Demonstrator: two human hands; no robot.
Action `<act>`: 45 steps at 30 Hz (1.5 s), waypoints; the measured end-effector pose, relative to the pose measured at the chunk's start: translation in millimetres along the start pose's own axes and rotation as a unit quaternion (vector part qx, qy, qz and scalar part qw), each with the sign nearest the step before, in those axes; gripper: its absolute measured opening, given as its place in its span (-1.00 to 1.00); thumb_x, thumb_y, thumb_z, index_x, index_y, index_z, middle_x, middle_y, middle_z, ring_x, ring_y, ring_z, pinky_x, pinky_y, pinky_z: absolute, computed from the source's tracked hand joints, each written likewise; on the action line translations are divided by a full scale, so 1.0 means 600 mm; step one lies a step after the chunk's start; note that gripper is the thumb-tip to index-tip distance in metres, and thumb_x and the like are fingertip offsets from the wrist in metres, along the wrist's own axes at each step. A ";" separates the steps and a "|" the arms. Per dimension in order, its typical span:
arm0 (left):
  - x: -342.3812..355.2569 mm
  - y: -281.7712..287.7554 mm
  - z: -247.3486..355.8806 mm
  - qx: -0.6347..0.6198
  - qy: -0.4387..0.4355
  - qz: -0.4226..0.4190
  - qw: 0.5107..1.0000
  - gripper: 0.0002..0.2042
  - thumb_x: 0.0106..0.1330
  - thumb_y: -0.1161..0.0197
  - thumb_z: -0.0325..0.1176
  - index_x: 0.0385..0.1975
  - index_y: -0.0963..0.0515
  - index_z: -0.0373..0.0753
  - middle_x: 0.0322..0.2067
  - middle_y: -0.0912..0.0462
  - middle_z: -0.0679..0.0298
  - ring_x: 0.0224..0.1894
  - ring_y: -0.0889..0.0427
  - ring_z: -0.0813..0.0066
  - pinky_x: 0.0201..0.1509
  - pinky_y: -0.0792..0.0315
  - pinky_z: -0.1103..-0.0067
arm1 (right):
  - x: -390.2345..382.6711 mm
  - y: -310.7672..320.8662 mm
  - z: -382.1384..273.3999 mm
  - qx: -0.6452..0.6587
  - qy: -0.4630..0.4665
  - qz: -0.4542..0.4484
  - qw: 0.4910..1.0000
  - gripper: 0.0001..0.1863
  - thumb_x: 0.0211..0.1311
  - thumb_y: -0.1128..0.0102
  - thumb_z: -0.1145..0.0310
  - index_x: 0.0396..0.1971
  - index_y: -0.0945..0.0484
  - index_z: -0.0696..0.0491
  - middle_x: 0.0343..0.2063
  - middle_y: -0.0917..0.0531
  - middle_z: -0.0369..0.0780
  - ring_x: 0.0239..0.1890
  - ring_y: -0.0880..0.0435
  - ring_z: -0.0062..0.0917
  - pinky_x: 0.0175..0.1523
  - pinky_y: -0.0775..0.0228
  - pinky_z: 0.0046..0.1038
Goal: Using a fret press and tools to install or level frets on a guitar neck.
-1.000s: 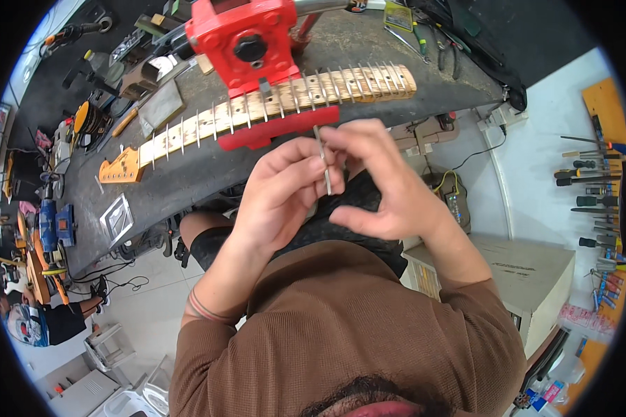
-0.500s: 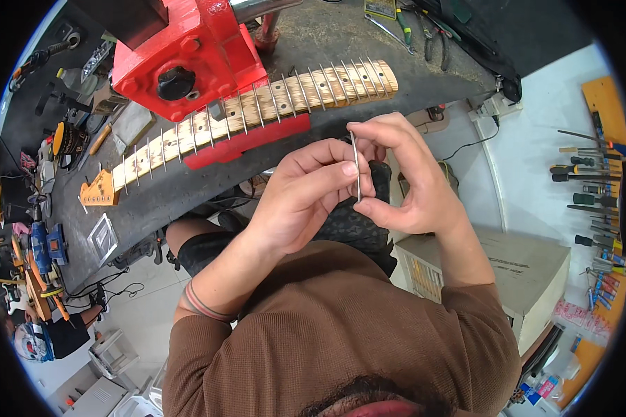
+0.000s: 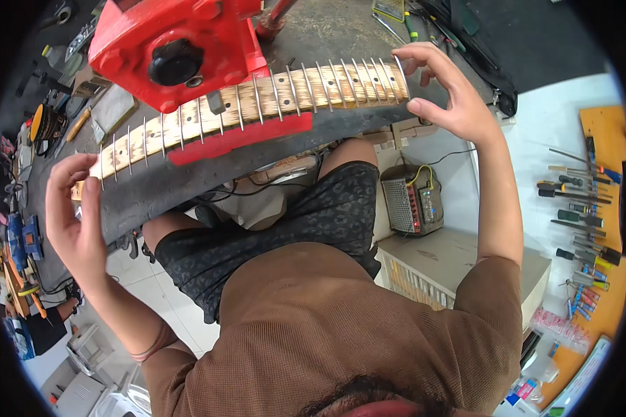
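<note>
A pale wooden guitar neck (image 3: 289, 96) with dark dots lies across a red press, with several thin metal fret wires along it. Its ends stick out past both edges. My left hand (image 3: 75, 212) is wrapped round the neck's left end, thumb on the near side, and covers most of the headstock. At the right end my right hand (image 3: 455, 94) holds one fret wire (image 3: 402, 75) crosswise by its two ends, between index finger and thumb. That wire is at the neck's end; I cannot tell whether it touches the wood.
The red press (image 3: 167, 52) with a black knob (image 3: 176, 62) stands over the neck on a dark workbench (image 3: 153, 191). Pliers and other tools lie at the bench's far right. More hand tools hang on a wooden board (image 3: 602, 181). A drawer cabinet (image 3: 466, 264) is by my right elbow.
My hands have parted from in front of me: the left has gone to the neck's headstock, the right has carried the fret wire up to its right end. My head view has shifted.
</note>
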State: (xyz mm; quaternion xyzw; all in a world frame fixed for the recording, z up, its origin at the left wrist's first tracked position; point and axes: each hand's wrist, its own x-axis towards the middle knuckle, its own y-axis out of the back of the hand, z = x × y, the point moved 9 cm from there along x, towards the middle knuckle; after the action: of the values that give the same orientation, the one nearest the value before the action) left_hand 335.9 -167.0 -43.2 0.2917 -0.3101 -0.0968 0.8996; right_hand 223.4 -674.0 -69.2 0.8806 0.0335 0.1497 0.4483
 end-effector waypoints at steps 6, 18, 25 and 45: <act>-0.029 0.053 -0.005 0.103 -0.084 0.015 0.991 -0.86 0.60 -0.24 -0.65 0.04 -0.66 -0.50 0.02 -0.77 0.03 0.13 -0.71 0.27 0.37 -0.50 0.39 | 0.004 -0.013 0.025 0.056 -0.026 -0.017 0.998 -0.23 0.35 -0.55 0.03 0.49 -0.57 0.01 0.34 -0.61 -0.30 0.21 -0.63 -0.51 0.17 -0.50 -0.39; -0.028 0.027 -0.001 0.159 -0.114 0.003 0.981 -0.85 0.54 -0.28 -0.69 0.02 -0.67 -0.48 -0.05 -0.80 0.01 0.05 -0.75 0.16 0.27 -0.57 0.37 | 0.012 -0.014 0.013 -0.004 -0.043 -0.066 0.997 -0.14 0.32 -0.50 -0.10 0.51 -0.55 0.08 0.27 -0.64 -0.25 0.18 -0.62 -0.49 0.18 -0.44 -0.40; -0.015 0.035 -0.089 0.181 -0.052 -0.060 0.980 -0.63 0.58 -0.36 -0.44 0.32 -0.64 -0.34 0.33 -0.69 0.05 0.44 -0.62 0.15 0.62 -0.34 0.28 | 0.020 -0.012 0.003 -0.037 -0.045 -0.082 0.995 -0.15 0.31 -0.50 -0.09 0.49 -0.56 0.08 0.27 -0.64 -0.27 0.13 -0.64 -0.50 0.15 -0.44 -0.40; -0.016 -0.004 -0.123 0.184 0.011 -0.097 0.978 -0.40 0.36 -0.58 -0.13 0.34 -0.62 -0.25 0.32 -0.65 0.10 0.42 -0.60 0.10 0.54 -0.43 0.26 | 0.038 -0.002 -0.045 -0.136 -0.046 -0.114 0.983 -0.32 0.24 -0.54 0.19 0.37 -0.60 -0.04 0.18 -0.68 -0.31 0.00 -0.65 -0.41 0.19 -0.59 -0.26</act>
State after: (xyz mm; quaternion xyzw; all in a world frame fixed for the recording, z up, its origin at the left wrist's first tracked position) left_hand 373.8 -131.4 -96.2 0.4817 -0.2826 -0.1214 0.8206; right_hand 237.2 -648.0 -50.0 0.8077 0.0919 0.0601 0.5793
